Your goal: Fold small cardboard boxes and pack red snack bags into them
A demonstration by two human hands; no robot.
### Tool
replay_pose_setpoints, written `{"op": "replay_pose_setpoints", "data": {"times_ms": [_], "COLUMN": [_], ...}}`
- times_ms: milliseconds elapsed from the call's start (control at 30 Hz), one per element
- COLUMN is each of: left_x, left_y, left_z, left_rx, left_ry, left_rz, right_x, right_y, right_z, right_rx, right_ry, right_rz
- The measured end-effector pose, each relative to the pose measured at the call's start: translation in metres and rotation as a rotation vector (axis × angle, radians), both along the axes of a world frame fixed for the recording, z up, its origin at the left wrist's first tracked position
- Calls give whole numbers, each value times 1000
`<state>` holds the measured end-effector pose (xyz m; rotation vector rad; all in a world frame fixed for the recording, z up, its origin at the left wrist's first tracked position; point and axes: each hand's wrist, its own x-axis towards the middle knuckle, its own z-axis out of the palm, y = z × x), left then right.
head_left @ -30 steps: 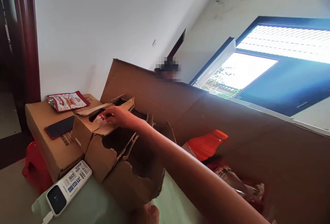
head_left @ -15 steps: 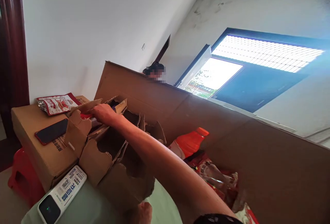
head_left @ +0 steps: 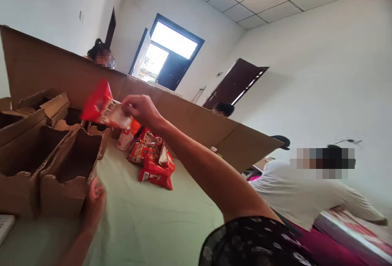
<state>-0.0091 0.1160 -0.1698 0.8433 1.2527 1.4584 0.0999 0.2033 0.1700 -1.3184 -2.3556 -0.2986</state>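
Note:
My right hand is closed on the edge of a red and white snack bag, held up in the air in front of the upright cardboard panel. The bag is slightly blurred. Below it, an orange and white bottle is partly covered, and several red snack bags lie in a pile on the green cloth. Low at the left, my left hand rests against the side of an open cardboard box, its fingers loosely bent and apart with nothing seen in them.
More open cardboard boxes stand in rows at the left. A tall cardboard panel borders the back of the green cloth. A white device shows at the left edge. One person leans at the right; two heads show behind the panel.
The view has swung right. My right hand has left the cardboard compartments at the left and now holds a red snack bag above the table. My left hand shows more fully beside the box.

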Motion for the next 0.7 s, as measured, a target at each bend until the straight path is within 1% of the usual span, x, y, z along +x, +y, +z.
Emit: {"op": "replay_pose_setpoints", "data": {"times_ms": [100, 167, 233, 333, 400, 467, 567, 633, 700], "left_x": [-4, -6, -7, -9, -10, -10, -10, -10, -8], "left_y": [-1, -1, -1, -3, -5, -7, -7, -6, -8], "left_z": [1, 3, 6, 13, 19, 25, 32, 34, 35], "left_rx": [10, 1, -14, -31, -42, -55, -74, -85, -94], "left_ry": [11, 26, 44, 68, 81, 95, 112, 118, 118], "left_rz": [11, 31, 45, 43, 45, 51, 43, 28, 15], "right_x": [80, 123, 158, 195, 210, 219, 223, 221, 217], "right_y": [0, 5, 14, 34, 51, 69, 91, 99, 98], "right_z": [-30, -49, -60, -66, -67, -72, -87, -99, -108], "right_rx": [-26, -41, -51, -62, -74, -97, -155, -182, -179], "right_ry": [-11, -10, -9, -16, -26, -38, -53, -52, -35], "right_rz": [-163, -279, -386, -492, -519, -516, -457, -413, -389]}}
